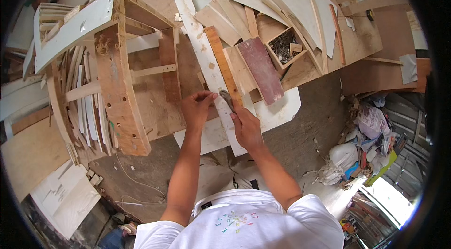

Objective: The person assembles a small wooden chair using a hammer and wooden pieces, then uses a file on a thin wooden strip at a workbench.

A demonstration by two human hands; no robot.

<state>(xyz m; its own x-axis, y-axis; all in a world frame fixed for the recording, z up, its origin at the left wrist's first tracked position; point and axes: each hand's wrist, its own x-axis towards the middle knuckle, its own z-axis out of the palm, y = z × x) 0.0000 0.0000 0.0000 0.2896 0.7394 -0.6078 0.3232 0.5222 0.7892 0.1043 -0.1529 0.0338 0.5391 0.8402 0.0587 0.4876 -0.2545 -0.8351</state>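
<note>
My right hand [246, 129] is closed around a dark metal hand tool [226, 98]. It has a rounded head, but its exact kind is not clear. Just left of that head, my left hand [197, 110] pinches thumb and fingers together over a long white board [199, 37]; whatever is between the fingertips is too small to make out. An orange-brown wood strip [219, 58] lies lengthwise along the white board, its near end by my right hand. To the right, a dark red block [260, 68] rests on pale wood pieces.
A wooden box of nails [285, 49] sits at the right of the worktable, near loose wood strips [286, 14]. A large wooden frame [117, 80] stands at the left, with strips stacked behind it. Bags and scraps [345, 157] pile on the floor at right.
</note>
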